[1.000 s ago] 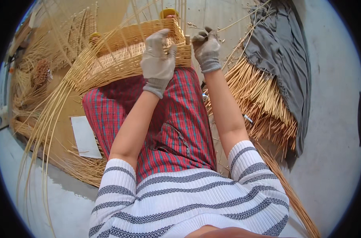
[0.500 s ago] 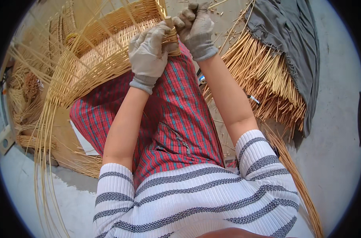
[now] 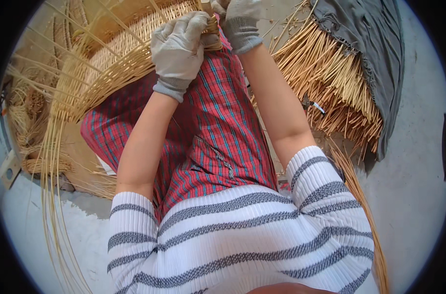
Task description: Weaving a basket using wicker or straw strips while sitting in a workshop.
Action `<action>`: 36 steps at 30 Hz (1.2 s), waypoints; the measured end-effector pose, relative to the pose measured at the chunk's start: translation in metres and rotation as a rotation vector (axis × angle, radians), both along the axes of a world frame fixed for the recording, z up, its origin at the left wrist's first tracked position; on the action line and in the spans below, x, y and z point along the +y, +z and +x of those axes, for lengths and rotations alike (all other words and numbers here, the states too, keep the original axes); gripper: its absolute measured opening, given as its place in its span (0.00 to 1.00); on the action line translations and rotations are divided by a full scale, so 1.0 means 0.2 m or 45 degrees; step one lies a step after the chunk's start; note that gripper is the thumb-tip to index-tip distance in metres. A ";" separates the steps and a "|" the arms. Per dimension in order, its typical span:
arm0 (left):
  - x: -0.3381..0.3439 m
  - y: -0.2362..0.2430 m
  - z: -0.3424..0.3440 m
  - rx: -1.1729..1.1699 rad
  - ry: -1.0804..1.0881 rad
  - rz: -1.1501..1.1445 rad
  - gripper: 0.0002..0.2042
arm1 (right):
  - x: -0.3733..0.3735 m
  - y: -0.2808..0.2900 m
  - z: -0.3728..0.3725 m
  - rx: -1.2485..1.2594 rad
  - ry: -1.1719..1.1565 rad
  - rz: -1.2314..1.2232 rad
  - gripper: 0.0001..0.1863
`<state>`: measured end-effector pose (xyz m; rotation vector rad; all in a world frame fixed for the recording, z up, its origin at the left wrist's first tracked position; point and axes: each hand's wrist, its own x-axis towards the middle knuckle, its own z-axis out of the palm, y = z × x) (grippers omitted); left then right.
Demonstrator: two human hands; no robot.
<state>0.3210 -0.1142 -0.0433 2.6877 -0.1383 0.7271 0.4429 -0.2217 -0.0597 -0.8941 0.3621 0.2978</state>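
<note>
A partly woven wicker basket [image 3: 120, 61] rests against my lap, over a red checked cloth [image 3: 218, 112]. My left hand [image 3: 179, 46], in a pale work glove with a grey cuff, is closed around the basket's rim near its right corner. Right beside that corner is my gloved right hand [image 3: 240, 17], its fingers curled and partly cut off by the top edge. What those fingers pinch is hidden. Long unwoven wicker strands [image 3: 51, 147] hang down from the basket's left end.
To the right lies a large bundle of cut wicker rods [image 3: 335, 81], partly covered by a dark grey cloth [image 3: 379, 59]. Longer rods [image 3: 362, 206] run along my right side. Coils and loose strands [image 3: 29, 108] lie at the far left.
Both hands and the basket's corner sit higher in the picture, and the right hand is now more cut off. The left hand keeps its grip on the rim.
</note>
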 end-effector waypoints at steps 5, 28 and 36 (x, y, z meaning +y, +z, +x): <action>-0.02 0.03 0.01 0.015 0.032 -0.121 0.32 | -0.13 0.01 0.12 0.145 -0.142 0.518 0.33; 0.28 0.15 -0.10 0.066 -0.023 -2.126 0.13 | -0.17 0.33 0.04 -0.758 1.030 -1.186 0.24; 0.06 0.57 0.54 0.117 -0.075 -0.656 0.20 | 0.00 0.17 -0.13 -1.003 0.306 -1.629 0.17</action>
